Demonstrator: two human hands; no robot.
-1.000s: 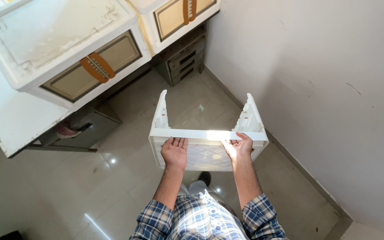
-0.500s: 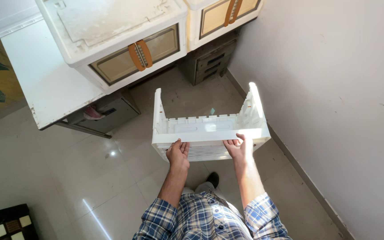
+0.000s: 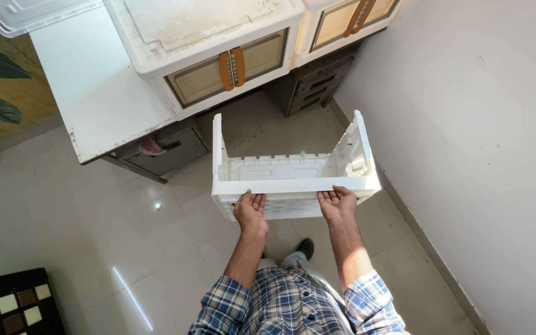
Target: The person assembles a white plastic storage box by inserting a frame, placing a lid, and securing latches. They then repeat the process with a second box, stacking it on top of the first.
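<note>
Both hands grip one white plastic crate [image 3: 293, 180], held out at about waist height in front of the body. Left hand [image 3: 250, 211]: palm flat against the near wall, fingers extended upward and pressed under the near rim; not curled shut. Right hand [image 3: 337, 203]: same posture on the right part of the near wall, fingers spread, thumb toward the right corner. Hands well apart, one near each front corner. Checked blue-and-white sleeves [image 3: 367, 301] rolled to the forearm.

Crate: open at the top, tilted slightly toward the camera; two side walls stand upright, back wall low with a notched edge. Near wall has a lattice pattern, partly sunlit. Nothing visible inside.

Below the crate: pale glossy tile floor [image 3: 63, 205], one dark shoe [image 3: 305, 247] just under the near wall. Dark patterned mat [image 3: 13, 304] at lower left.

Beyond the crate: white table [image 3: 94, 93] carrying a white storage box [image 3: 206, 43] with beige front panel and orange latch; second similar box [image 3: 348, 18] beside it, right. Dark drawer unit [image 3: 311, 84] under them. White wall [image 3: 479, 142] on the right.
</note>
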